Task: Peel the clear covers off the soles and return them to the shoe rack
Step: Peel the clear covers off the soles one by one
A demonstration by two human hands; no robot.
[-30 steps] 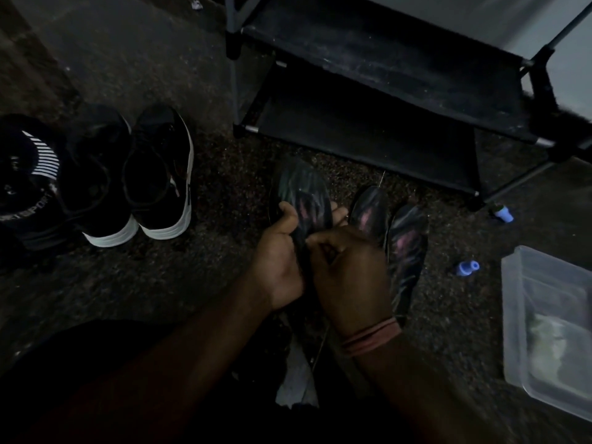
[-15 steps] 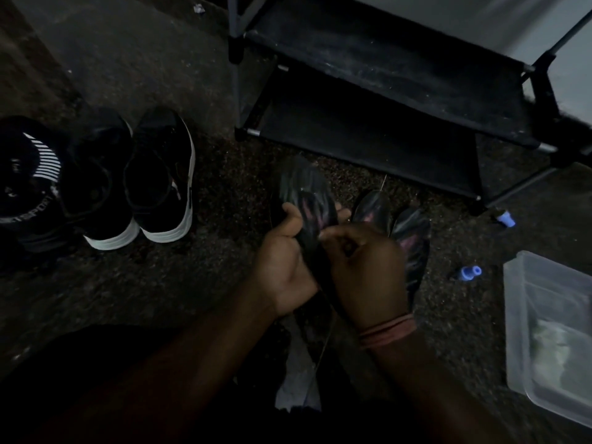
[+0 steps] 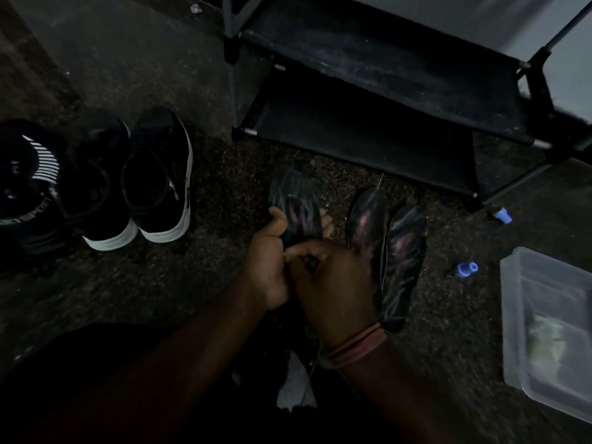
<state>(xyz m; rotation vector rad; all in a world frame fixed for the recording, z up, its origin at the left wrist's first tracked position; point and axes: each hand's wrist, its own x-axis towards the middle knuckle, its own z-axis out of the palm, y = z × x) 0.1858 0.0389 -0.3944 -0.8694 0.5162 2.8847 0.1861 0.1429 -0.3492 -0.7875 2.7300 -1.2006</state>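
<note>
A dark sole with pink streaks [image 3: 298, 206] stands up between my hands above the floor. My left hand [image 3: 269, 261] grips its left edge, thumb up against it. My right hand [image 3: 333, 283] pinches at the sole's near part, fingertips pressed together; whether clear film is between them is too dark to tell. Two more soles [image 3: 403, 251] of the same pattern lie side by side on the floor just right of my right hand. The black shoe rack [image 3: 368, 123] stands behind, its two shelves bare.
A pair of black sneakers with white soles [image 3: 153, 181] sits at the left beside another dark shoe [image 3: 28, 177]. A clear plastic tub [image 3: 547, 328] is at the right edge. Two small blue caps [image 3: 466, 269] lie near the rack's foot. A pale scrap [image 3: 293, 386] lies under my wrists.
My hands and the held sole have shifted slightly toward me and left. The right fingers have closed tighter at the sole's near part. The floor soles have not moved.
</note>
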